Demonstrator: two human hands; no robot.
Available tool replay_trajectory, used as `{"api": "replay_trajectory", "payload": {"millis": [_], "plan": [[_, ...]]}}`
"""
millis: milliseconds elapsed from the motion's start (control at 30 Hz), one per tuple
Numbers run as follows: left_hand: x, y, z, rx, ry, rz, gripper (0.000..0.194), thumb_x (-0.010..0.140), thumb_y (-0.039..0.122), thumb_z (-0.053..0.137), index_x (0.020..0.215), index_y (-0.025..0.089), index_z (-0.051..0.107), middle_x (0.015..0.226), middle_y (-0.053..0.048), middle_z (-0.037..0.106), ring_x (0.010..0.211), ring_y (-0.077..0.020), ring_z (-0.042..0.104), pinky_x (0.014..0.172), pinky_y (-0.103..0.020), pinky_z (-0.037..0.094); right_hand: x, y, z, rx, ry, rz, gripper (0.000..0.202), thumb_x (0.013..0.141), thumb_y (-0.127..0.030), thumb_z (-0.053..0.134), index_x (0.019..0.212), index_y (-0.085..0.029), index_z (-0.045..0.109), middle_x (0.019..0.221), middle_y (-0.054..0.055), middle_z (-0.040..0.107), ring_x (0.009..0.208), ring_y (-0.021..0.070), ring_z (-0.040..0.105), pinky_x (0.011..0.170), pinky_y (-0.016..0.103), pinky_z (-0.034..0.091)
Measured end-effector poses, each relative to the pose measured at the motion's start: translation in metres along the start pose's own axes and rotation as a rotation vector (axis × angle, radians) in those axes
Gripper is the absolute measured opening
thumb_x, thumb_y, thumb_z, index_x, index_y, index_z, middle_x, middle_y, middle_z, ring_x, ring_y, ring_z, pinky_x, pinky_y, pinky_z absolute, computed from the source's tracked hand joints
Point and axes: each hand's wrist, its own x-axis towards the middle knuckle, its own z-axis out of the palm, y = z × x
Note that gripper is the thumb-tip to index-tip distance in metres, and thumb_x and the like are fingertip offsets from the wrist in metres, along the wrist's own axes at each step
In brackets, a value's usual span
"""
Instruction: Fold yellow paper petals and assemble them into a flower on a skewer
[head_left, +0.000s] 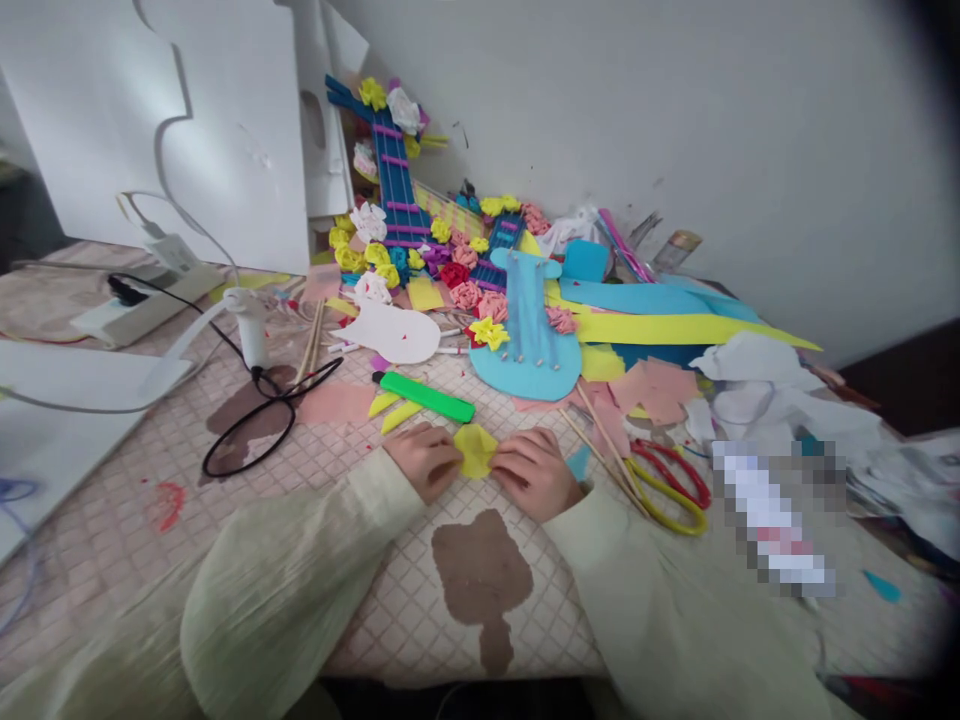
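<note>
The two hands meet above the near middle of the table (360, 610), and between them is a small piece of yellow paper (475, 452). The left hand (426, 460) pinches its left edge and the right hand (534, 472) pinches its right edge, with the fingers bent.

Just beyond the hands lies a green cutter (427, 397), together with some yellow strips (401, 414), so this side is rather crowded. Close to the right hand there are thin wooden sticks (600, 445) and looped handles, one red (679, 473) and one yellow (667, 508). Farther to the right, white crumpled paper (757, 370) makes a heap.

Behind, a light blue guitar-shaped piece (529, 330) lies near a white cut-out (401, 334). A dark blue guitar neck (397, 180) leans up at the back, with paper flowers (457, 270) gathered around its foot. On the left are a white glue gun (251, 330), a black cable (289, 420) in a loop, and a power strip (150, 305) with a plug in it. At the back right, a clear jar-like container (679, 250) is tilted; its content I cannot tell.
</note>
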Motion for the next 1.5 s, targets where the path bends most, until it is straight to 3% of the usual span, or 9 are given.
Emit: {"api": "replay_trajectory", "payload": {"millis": [267, 433, 667, 1000, 1200, 1500], "plan": [[-0.004, 0.002, 0.004, 0.049, 0.046, 0.053, 0.023, 0.067, 0.037, 0.057, 0.077, 0.018, 0.065, 0.075, -0.005, 0.061, 0.065, -0.0157, 0.051, 0.060, -0.029, 0.043, -0.004, -0.001, -0.001, 0.137, -0.096, 0.199, 0.007, 0.073, -0.022, 0.058, 0.072, -0.021, 0.065, 0.073, 0.002, 0.061, 0.074, 0.0156, 0.051, 0.070, 0.033, 0.035], [-0.005, -0.003, 0.007, 0.001, 0.010, 0.071, 0.014, 0.075, 0.025, 0.052, 0.070, 0.019, 0.064, 0.069, -0.003, 0.060, 0.062, -0.0122, 0.049, 0.058, -0.024, 0.042, -0.002, -0.002, -0.004, 0.190, -0.153, 0.337, 0.007, 0.072, -0.025, 0.059, 0.073, -0.020, 0.064, 0.072, 0.002, 0.060, 0.074, 0.0160, 0.051, 0.071, 0.034, 0.035], [-0.004, -0.005, 0.009, -0.127, -0.022, 0.010, 0.014, 0.074, 0.023, 0.050, 0.072, 0.017, 0.063, 0.068, -0.004, 0.059, 0.061, -0.0128, 0.051, 0.059, -0.026, 0.043, 0.003, -0.008, -0.006, 0.188, -0.183, 0.484, 0.006, 0.069, -0.026, 0.061, 0.068, -0.020, 0.061, 0.070, 0.001, 0.058, 0.075, 0.0166, 0.051, 0.072, 0.035, 0.033], [-0.001, 0.000, 0.008, -0.111, -0.097, -0.068, 0.015, 0.072, 0.025, 0.050, 0.065, 0.016, 0.059, 0.059, -0.002, 0.055, 0.055, -0.0119, 0.048, 0.055, -0.026, 0.040, 0.002, -0.009, -0.008, 0.170, -0.181, 0.501, 0.007, 0.069, -0.027, 0.061, 0.067, -0.021, 0.061, 0.070, 0.001, 0.057, 0.077, 0.0174, 0.049, 0.070, 0.034, 0.033], [0.000, 0.002, 0.009, -0.118, -0.073, -0.103, 0.015, 0.071, 0.024, 0.050, 0.063, 0.015, 0.059, 0.058, -0.002, 0.056, 0.055, -0.0120, 0.047, 0.055, -0.026, 0.039, 0.002, -0.009, -0.007, 0.128, -0.226, 0.498, 0.011, 0.069, -0.032, 0.062, 0.066, -0.022, 0.062, 0.071, 0.002, 0.056, 0.078, 0.0186, 0.047, 0.071, 0.035, 0.032], [0.003, 0.006, 0.008, -0.098, -0.037, -0.127, 0.016, 0.069, 0.024, 0.051, 0.057, 0.014, 0.056, 0.053, -0.001, 0.050, 0.049, -0.0098, 0.043, 0.049, -0.022, 0.035, 0.010, -0.010, -0.008, 0.123, -0.308, 0.546, 0.009, 0.070, -0.027, 0.061, 0.065, -0.020, 0.060, 0.069, 0.001, 0.057, 0.078, 0.0179, 0.048, 0.069, 0.034, 0.029]]}}
